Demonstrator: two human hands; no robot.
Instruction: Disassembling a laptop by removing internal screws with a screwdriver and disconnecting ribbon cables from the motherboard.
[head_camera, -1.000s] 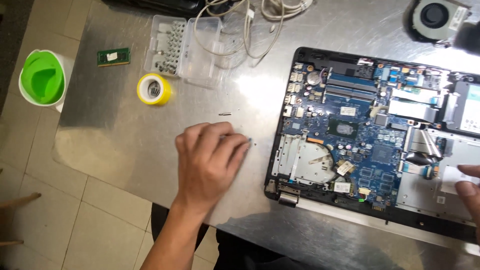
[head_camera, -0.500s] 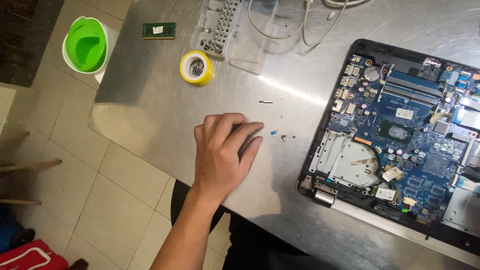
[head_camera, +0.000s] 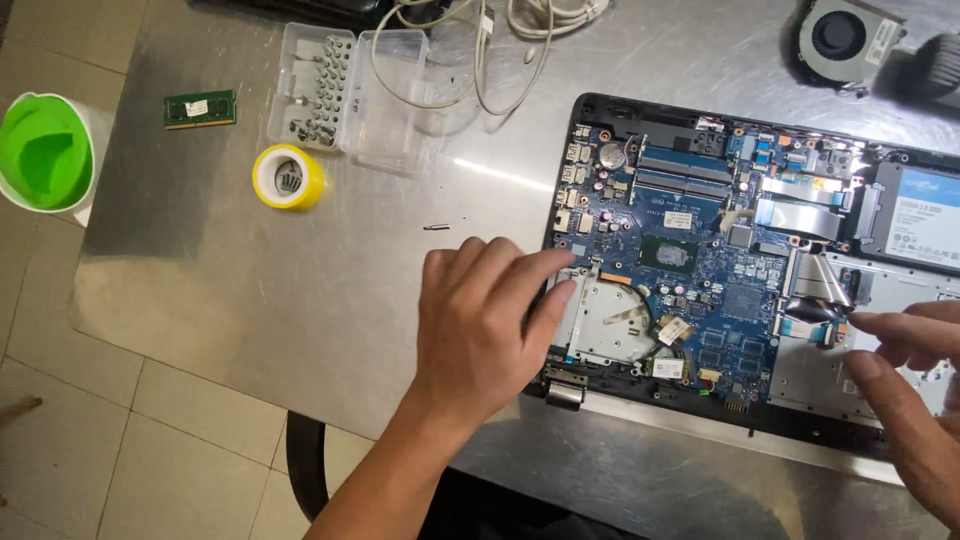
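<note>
Far left of frame: a green-lined bin on the tiled floor beside the steel table. Upper left on the tabletop: a green memory module, a clear screw case w/ lid open, and a yellow tape roll w/ a few screws in its core. A loose screw lies alone near centre; white cables loop along the top edge.

Centre: the left hand lies flat, fingers spread wide, palm down, holding nothing; its fingertips touch the left edge of the opened laptop, by the bare metal drive bay. Half a sec ago that hand sat on bare table among small screws, well apart from the chassis, so it has moved right onto the machine, and the view has swung w/ it to bring the board into centre.

Right: the blue motherboard is exposed, w/ a drive at the frame's right edge. The right hand, barely in view a sec ago, now reaches in at lower right, thumb and forefinger narrowed close to a flat ribbon cable; can't tell if they grip it. Top right: a removed cooling fan.
</note>
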